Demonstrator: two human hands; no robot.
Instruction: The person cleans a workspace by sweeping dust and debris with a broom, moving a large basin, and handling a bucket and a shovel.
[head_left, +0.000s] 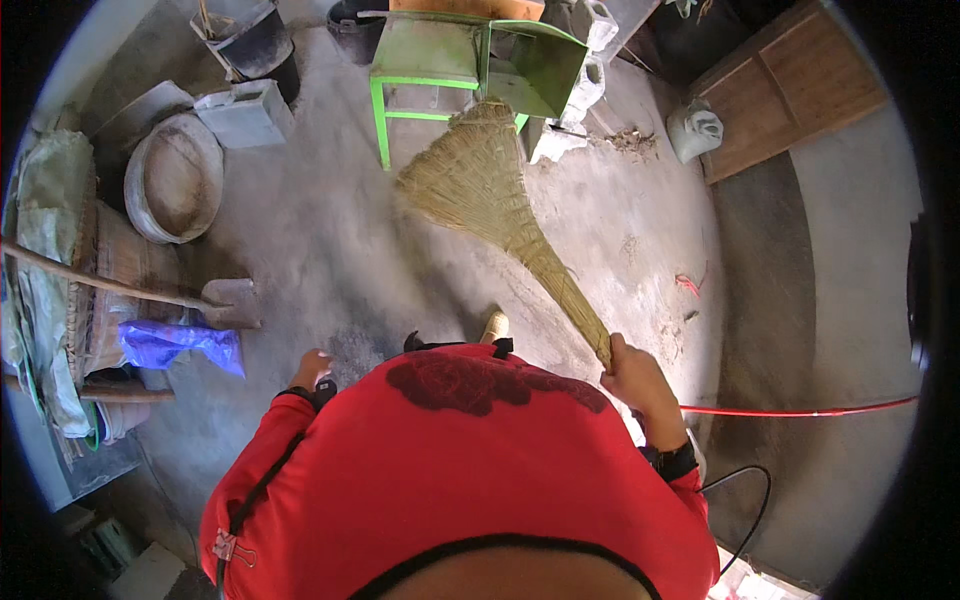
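My right hand is closed around the handle end of a straw broom. The broom slants up and to the left from my hand, its wide fan of bristles in front of the green metal desk. Whether the bristles touch the floor, I cannot tell. My left hand hangs low at my left side, over the concrete floor, its fingers partly hidden and curled. I see nothing held in it. A foot shows just beyond my red shirt.
At the left are a shovel, a blue plastic bag, a round basin, a concrete block and black buckets. At the right lie red scraps, with a white sack by a wooden panel.
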